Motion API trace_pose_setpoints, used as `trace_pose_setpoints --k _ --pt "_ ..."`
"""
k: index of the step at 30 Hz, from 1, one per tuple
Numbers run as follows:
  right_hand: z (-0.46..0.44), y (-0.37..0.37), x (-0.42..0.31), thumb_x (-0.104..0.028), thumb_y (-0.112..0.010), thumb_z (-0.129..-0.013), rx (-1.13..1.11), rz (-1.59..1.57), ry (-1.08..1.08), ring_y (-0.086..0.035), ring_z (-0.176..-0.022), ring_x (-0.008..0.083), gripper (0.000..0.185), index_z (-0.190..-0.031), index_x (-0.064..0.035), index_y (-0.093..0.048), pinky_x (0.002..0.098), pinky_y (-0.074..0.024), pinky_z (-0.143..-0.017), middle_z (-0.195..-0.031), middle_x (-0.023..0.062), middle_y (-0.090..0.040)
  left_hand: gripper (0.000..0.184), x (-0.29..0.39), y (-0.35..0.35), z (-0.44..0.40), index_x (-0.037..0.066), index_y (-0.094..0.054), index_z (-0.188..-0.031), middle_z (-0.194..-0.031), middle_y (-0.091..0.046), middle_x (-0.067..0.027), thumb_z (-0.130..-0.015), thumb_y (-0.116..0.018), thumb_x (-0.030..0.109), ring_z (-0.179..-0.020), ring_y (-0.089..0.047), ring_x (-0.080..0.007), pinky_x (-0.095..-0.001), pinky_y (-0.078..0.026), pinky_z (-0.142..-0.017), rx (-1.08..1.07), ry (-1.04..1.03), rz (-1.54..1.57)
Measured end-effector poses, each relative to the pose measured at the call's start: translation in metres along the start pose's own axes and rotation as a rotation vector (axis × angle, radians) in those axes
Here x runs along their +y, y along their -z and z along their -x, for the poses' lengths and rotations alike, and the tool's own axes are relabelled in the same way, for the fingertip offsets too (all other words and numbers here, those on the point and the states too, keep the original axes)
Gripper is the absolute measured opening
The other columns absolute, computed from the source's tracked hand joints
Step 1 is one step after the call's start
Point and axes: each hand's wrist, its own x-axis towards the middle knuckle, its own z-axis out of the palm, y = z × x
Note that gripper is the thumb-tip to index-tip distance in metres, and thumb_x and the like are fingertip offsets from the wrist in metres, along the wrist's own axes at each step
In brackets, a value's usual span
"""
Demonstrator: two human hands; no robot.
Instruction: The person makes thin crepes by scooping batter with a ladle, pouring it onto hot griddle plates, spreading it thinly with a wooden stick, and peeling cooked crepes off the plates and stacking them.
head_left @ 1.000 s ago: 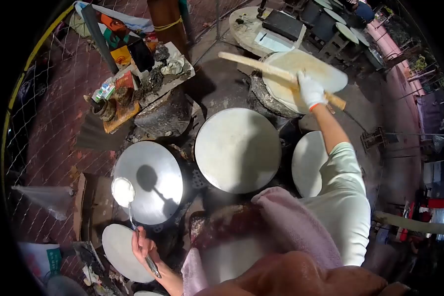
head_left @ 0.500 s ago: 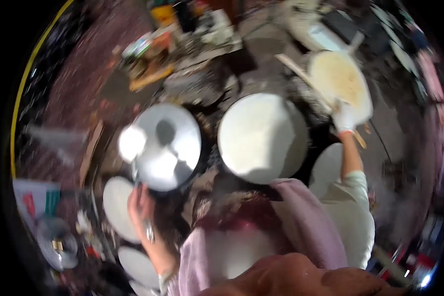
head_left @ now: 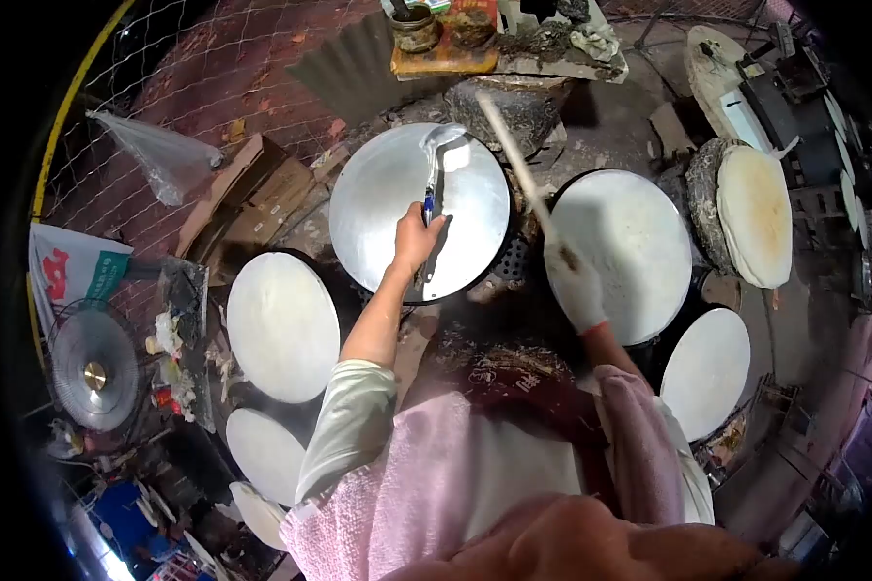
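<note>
My left hand (head_left: 416, 239) is closed round the handle of a metal ladle (head_left: 430, 172) with a blue band on it. The ladle's pale, shiny head is over the far part of a bare, silvery round griddle (head_left: 373, 184). In a white glove, my right hand (head_left: 574, 281) grips a long wooden stick (head_left: 513, 155) that points up and to the left. That hand is over the left edge of a second round griddle (head_left: 639, 252), whose top looks covered with a thin pale layer.
Flatbread (head_left: 756, 218) with a browned middle lies on a round stand at the right. More pale round griddles (head_left: 283, 329) stand at both sides. Jars (head_left: 415, 31) sit on an orange board at the back. A fan (head_left: 95, 373) stands at the far left, below a plastic bag (head_left: 155, 155).
My right hand, with the stick, has moved left from beside the flatbread to the pale-covered griddle. My left hand has moved forward over the silvery griddle with the ladle. The view has shifted.
</note>
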Motion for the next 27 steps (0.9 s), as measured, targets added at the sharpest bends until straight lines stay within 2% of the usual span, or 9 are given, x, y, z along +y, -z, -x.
trace_pose_setpoints --k 4,8,11,13,15,19,23,24,27 --pt "0.013 -0.073 -0.003 -0.042 -0.052 -0.094 0.027 0.567 0.061 -0.062 -0.087 0.0386 0.057 -0.146 -0.0294 -0.034 0.0444 -0.0495 -0.076 -0.098 0.019 -0.063 0.031 -0.006 0.041 0.0 0.001 -0.053 -0.098 -0.076 -0.064 -0.0211 -0.081 -0.07 0.02 -0.071 -0.062 -0.0431 -0.0484 -0.049 -0.063 0.056 -0.088 -0.284" --pt "0.014 -0.096 0.021 -0.039 -0.049 -0.095 0.012 0.929 0.067 -0.061 -0.068 0.0398 0.059 -0.148 -0.0315 -0.024 0.0533 -0.0463 -0.058 -0.083 0.0171 -0.06 0.032 -0.015 0.089 0.006 0.004 -0.053 -0.106 -0.075 -0.065 -0.016 -0.085 -0.068 0.022 -0.067 -0.064 -0.0377 -0.0459 -0.05 -0.059 0.256 -0.189 -0.229" --pt "0.011 -0.118 0.017 -0.036 -0.052 -0.094 -0.008 0.599 0.078 -0.063 -0.072 0.0401 0.055 -0.144 -0.0243 -0.031 0.0468 -0.0472 -0.057 -0.087 0.0191 -0.065 0.032 -0.016 0.132 0.022 0.003 -0.052 -0.111 -0.07 -0.062 -0.0152 -0.089 -0.065 0.022 -0.061 -0.062 -0.0353 -0.0422 -0.048 -0.055 0.422 -0.271 -0.078" --pt "0.015 -0.15 -0.015 -0.035 -0.057 -0.092 -0.044 0.165 0.012 -0.065 -0.083 0.0318 0.047 -0.128 -0.0065 -0.049 0.0377 -0.0479 -0.07 -0.095 0.0178 -0.067 0.031 -0.024 0.15 0.038 0.001 -0.05 -0.111 -0.07 -0.061 -0.0177 -0.091 -0.063 0.022 -0.06 -0.061 -0.0362 -0.0421 -0.047 -0.055 0.396 -0.181 -0.024" --pt "0.009 -0.179 -0.037 -0.036 -0.059 -0.09 -0.161 -0.059 -0.301 -0.065 -0.09 0.0288 0.046 -0.123 -0.0036 -0.054 0.0382 -0.0478 -0.077 -0.097 0.0171 -0.067 0.024 -0.04 0.16 0.057 -0.001 -0.052 -0.104 -0.07 -0.06 -0.0197 -0.093 -0.059 0.019 -0.061 -0.061 -0.0362 -0.0409 -0.046 -0.056 0.324 -0.112 0.027" --pt "0.001 -0.157 -0.051 -0.038 -0.058 -0.089 -0.04 0.592 -0.022 -0.067 -0.087 0.0309 0.043 -0.12 -0.0078 -0.06 0.0375 -0.0503 -0.077 -0.095 0.0217 -0.067 0.018 -0.071 0.173 0.115 -0.002 -0.056 -0.093 -0.07 -0.058 -0.0195 -0.094 -0.055 0.016 -0.06 -0.059 -0.0299 -0.0374 -0.046 -0.057 0.143 0.068 0.192" --pt "-0.005 -0.156 0.043 -0.029 -0.064 -0.09 0.056 0.096 0.083 -0.063 -0.073 0.0177 0.033 -0.113 -0.0062 -0.065 0.0289 -0.0498 -0.071 -0.08 0.0075 -0.067 0.012 -0.101 0.175 0.176 0.0 -0.057 -0.094 -0.071 -0.06 -0.0138 -0.092 -0.057 0.012 -0.06 -0.057 -0.0198 -0.0326 -0.046 -0.059 0.139 0.23 0.298" --pt "0.009 -0.177 0.03 -0.026 -0.067 -0.088 0.027 0.003 0.086 -0.055 -0.062 0.01 0.026 -0.104 -0.0053 -0.068 0.025 -0.0466 -0.059 -0.07 -0.001 -0.06 0.01 -0.099 0.18 0.185 0.001 -0.058 -0.094 -0.07 -0.061 -0.0112 -0.091 -0.058 0.011 -0.059 -0.057 -0.0184 -0.0308 -0.046 -0.059 0.151 0.185 0.245" --pt "0.038 -0.206 -0.073 -0.027 -0.068 -0.087 -0.185 -0.194 -0.407 -0.043 -0.044 0.0061 0.019 -0.093 -0.0084 -0.067 0.0235 -0.0317 -0.04 -0.058 -0.0043 -0.05 0.01 -0.111 0.178 0.202 0.0 -0.058 -0.094 -0.069 -0.06 -0.0109 -0.091 -0.058 0.011 -0.059 -0.056 -0.0163 -0.0296 -0.045 -0.058 0.191 0.241 0.298"
